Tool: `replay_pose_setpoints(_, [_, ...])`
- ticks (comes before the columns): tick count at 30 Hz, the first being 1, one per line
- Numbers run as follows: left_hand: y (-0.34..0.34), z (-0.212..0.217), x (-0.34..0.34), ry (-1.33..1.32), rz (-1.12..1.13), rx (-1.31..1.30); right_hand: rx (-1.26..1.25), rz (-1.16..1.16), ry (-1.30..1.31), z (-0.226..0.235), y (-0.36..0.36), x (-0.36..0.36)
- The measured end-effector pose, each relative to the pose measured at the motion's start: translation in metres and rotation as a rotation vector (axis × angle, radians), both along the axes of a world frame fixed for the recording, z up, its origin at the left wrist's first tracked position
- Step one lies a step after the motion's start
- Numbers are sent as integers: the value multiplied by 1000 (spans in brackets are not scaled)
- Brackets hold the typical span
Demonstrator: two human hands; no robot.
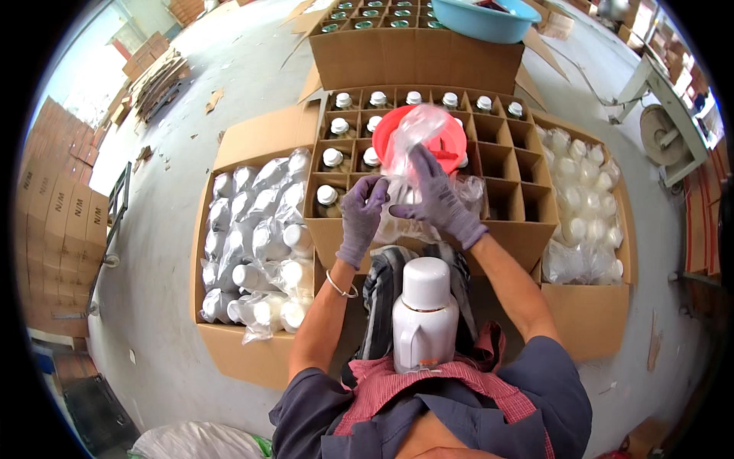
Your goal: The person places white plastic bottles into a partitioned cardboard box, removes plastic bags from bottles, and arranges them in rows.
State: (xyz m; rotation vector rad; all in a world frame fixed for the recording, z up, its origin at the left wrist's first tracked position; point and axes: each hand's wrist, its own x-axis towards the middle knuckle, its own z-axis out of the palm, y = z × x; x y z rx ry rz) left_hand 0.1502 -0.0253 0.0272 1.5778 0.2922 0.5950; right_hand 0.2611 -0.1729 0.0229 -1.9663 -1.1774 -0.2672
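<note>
Both my hands wear purple-grey gloves. My left hand (363,216) is closed, its fingertips pinched together over the divided carton's near edge. What the pinch holds is too small to make out. My right hand (441,197) is just to the right, thumb and fingers spread, against crumpled clear plastic bags (405,218). Another piece of clear plastic (419,126), blurred, rises over a red basin (386,128). The basin sits on the divided carton (501,170), among white-capped bottles (332,157). A white vacuum flask (426,310) stands upright at my lap, below my hands.
An open carton (229,359) of plastic-wrapped white flasks stands left; another open carton (589,306) of wrapped white items stands right. Beyond is a carton (413,57) of bottles bearing a light-blue basin (489,24). Stacked cartons (57,237) line the far left.
</note>
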Motion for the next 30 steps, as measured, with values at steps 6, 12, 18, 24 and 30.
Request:
replay_pose_setpoints(6, [35, -78, -78, -162, -258, -940, -127, -461, -55, -51, -71, -28])
replay_pose_setpoints(12, [-20, -19, -163, 298, -679, -457, 129, -275, 169, -54, -161, -118])
replay_pose_setpoints(18, [-31, -29, -241, 312, -1296, 201, -269, 193, -25, -87, -208, -212])
replay_pose_setpoints(24, [-31, 27, -206, 677, -424, -244, -307, 447, -129, -107, -257, -239])
replay_pose_setpoints(30, [-50, 11, -194, 948, -575, 528, -310, 424, -206, -100, -257, -233])
